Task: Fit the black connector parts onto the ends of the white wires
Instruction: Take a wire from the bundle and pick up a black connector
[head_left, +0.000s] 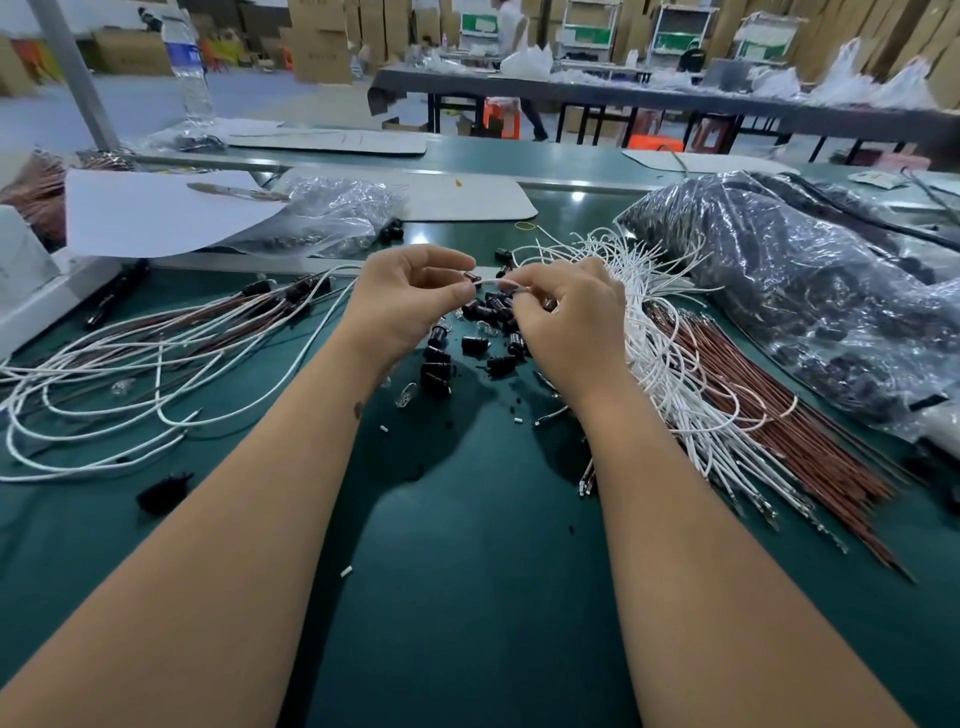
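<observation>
From your head camera: your left hand (415, 291) pinches a small black part (471, 277). Your right hand (569, 312) pinches a white wire (493, 282). The wire tip sits right at the part, between your hands. If you push crooked, the tip could bend or the part may slip into the pile (478, 332) below.

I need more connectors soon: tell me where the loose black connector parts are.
In the head view, the black connector parts lie scattered on the green table, centre, just below and between the left hand and right hand.
</observation>
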